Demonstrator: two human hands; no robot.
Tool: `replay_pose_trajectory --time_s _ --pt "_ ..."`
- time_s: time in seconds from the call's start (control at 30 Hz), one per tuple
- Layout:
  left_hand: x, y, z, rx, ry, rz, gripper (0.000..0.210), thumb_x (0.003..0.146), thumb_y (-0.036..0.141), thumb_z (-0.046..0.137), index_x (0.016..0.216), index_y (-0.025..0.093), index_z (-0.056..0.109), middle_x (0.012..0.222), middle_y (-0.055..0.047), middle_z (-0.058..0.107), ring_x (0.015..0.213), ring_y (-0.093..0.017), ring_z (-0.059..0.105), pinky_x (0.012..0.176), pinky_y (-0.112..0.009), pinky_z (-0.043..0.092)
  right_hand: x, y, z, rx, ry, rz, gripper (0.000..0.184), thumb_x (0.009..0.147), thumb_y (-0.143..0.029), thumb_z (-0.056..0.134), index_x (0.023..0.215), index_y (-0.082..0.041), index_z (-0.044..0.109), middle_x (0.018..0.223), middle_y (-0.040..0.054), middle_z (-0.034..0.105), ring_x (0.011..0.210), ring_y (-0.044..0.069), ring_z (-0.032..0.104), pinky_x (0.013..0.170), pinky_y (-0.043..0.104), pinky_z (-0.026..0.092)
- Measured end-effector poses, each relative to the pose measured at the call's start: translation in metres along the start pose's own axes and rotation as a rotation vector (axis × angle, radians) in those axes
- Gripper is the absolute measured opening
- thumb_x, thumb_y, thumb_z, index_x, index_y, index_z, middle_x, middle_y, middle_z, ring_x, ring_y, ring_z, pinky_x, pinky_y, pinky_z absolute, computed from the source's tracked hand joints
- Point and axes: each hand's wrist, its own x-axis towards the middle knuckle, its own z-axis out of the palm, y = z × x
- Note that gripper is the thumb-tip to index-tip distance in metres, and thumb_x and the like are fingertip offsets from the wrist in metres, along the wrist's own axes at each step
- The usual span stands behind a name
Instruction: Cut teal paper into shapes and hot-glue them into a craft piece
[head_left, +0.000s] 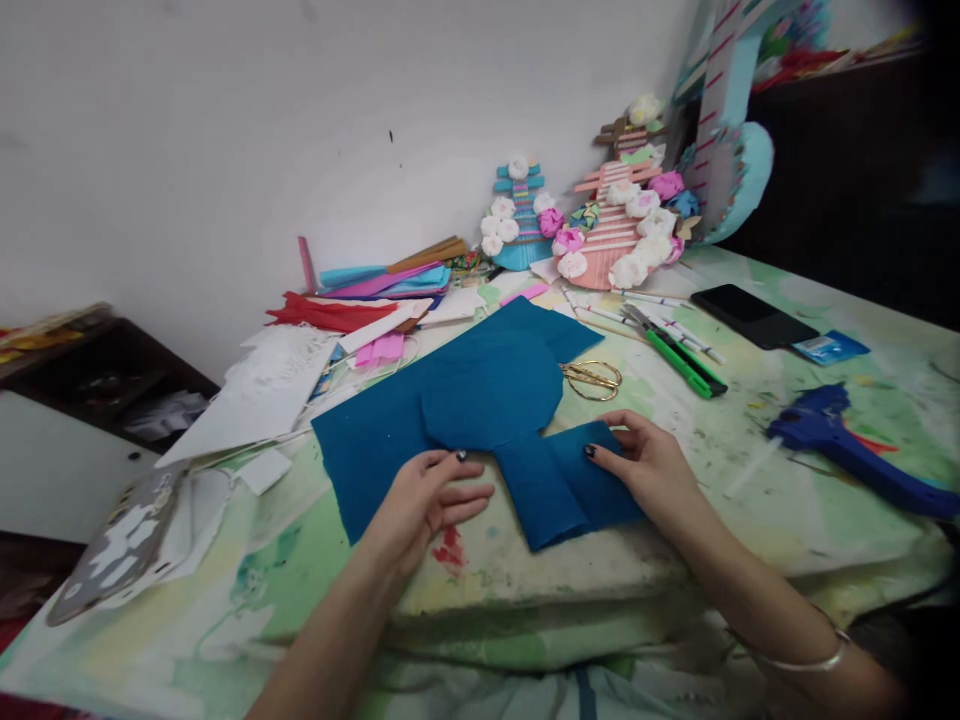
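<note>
A large blue sheet (360, 420), which looks like paper or felt, lies in the middle of the table, with a rounded blue cutout (495, 390) on top of it. A smaller folded blue piece (544, 500) sits below the cutout, nearer to me. My right hand (649, 465) grips the right edge of that smaller piece, thumb on top and fingers at its far corner. Palm turned inward, my left hand (431, 505) rests by the cutout's lower left edge with its fingers stretched out. Gold-handled scissors (592, 380) poke out from beside the cutout, their blades hidden.
To the right lie a green utility knife (679, 350), a black phone (754, 315) and a blue glue gun (847, 445). Flower-decorated guitar-shaped crafts (619, 230) lean at the back. White papers (255, 390) and coloured sheets (382, 280) pile up at left; a phone case (116, 540) lies near the edge.
</note>
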Motion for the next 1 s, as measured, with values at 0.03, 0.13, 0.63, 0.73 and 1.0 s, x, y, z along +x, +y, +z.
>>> replay_pose_trajectory --time_s 0.03,0.13,0.63,0.73,1.0 --pt "-0.01 -0.008 0.005 0.054 0.061 -0.002 0.036 0.08 0.027 0.066 0.104 0.013 0.045 0.097 -0.017 0.067 0.08 -0.027 0.071 0.073 -0.036 0.059 -0.001 -0.001 0.0 0.049 -0.003 0.01 0.038 0.059 -0.037 0.072 0.088 -0.022 0.053 0.071 0.0013 0.067 0.057 0.017 0.059 0.05 0.028 0.047" --pt "-0.027 -0.025 0.026 0.19 0.141 -0.003 0.033 0.078 0.028 0.067 0.098 0.015 0.044 0.078 -0.007 0.066 0.062 -0.02 0.07 0.058 -0.029 0.059 -0.003 -0.005 0.001 0.188 -0.032 0.042 0.042 0.056 -0.035 0.076 0.087 -0.021 0.052 0.07 -0.0003 0.066 0.057 0.016 0.059 0.053 0.028 0.048" --pt "0.006 -0.03 0.057 0.489 0.205 0.27 0.049 0.063 0.052 0.076 0.092 0.014 0.062 0.101 -0.017 0.069 0.094 -0.029 0.066 0.074 -0.033 0.054 -0.017 -0.009 -0.001 0.487 -0.379 0.022 0.04 0.071 -0.032 0.075 0.1 -0.023 0.049 0.079 -0.0011 0.067 0.061 0.013 0.062 0.055 0.026 0.05" --pt "0.002 -0.029 0.052 0.381 0.121 0.172 0.054 0.059 0.041 0.083 0.1 0.014 0.06 0.105 -0.015 0.069 0.092 -0.028 0.066 0.075 -0.035 0.055 -0.017 -0.006 0.0 0.458 -0.419 0.041 0.039 0.07 -0.03 0.075 0.098 -0.022 0.049 0.075 -0.0012 0.066 0.059 0.013 0.061 0.053 0.024 0.048" --pt "-0.001 -0.029 0.049 0.29 0.097 0.169 0.056 0.056 0.025 0.085 0.103 0.012 0.058 0.106 -0.015 0.068 0.091 -0.026 0.067 0.076 -0.037 0.056 -0.014 -0.003 0.0 0.432 -0.278 0.105 0.044 0.06 -0.026 0.081 0.09 -0.021 0.049 0.057 -0.004 0.064 0.048 0.01 0.054 0.047 0.02 0.042"
